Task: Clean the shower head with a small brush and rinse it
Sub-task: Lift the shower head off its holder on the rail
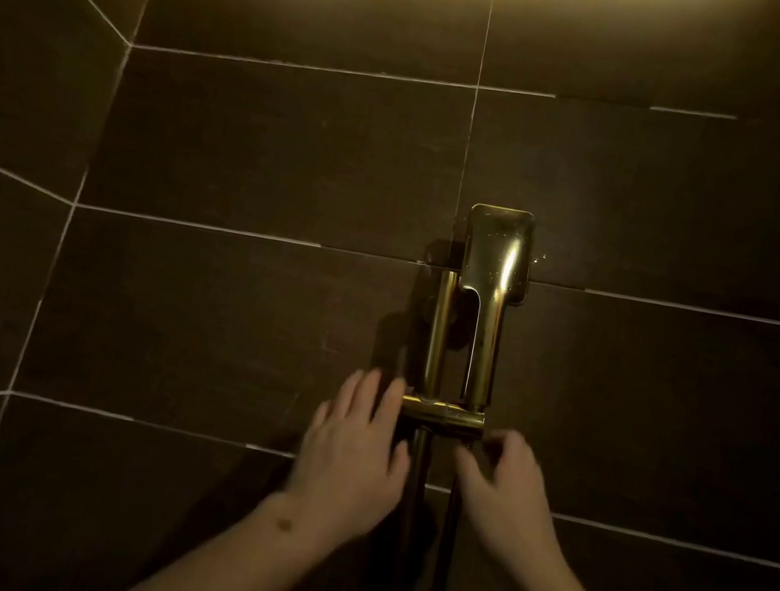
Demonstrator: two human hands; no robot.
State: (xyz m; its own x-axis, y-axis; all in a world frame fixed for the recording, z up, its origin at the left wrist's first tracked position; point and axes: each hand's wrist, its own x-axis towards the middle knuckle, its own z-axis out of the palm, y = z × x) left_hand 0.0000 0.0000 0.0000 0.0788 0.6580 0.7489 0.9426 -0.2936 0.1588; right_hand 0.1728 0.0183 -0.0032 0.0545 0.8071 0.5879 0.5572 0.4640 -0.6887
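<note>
A: Head view is taken up by a wall of large dark brown tiles point(248, 140) with pale grout lines. Where is the task's thing found?

B: A polished gold-coloured metal shower head with a rectangular face point(496, 256) is seen at the middle of the wall, seated in a gold-coloured metal bracket point(442, 413). Its long axis is held upright, handle down and head up, with the curved back turned toward the camera.

A: And beside it?

B: A gold-coloured vertical rail point(439, 335) is set just to its left, parallel to it. Below the bracket a dark hose point(448, 540) is hung straight down.

A: How are the hands placed?

B: The left hand point(352, 455) is raised with fingers point(364, 384) spread and straight, their tips at the bracket's left end. The right hand point(507, 493) is held at the bracket's right end with fingers curled; whether anything is pinched cannot be told.

A: Room for moving?

B: Bare tile is shown on both sides of the fitting, with side walls well apart from it.
</note>
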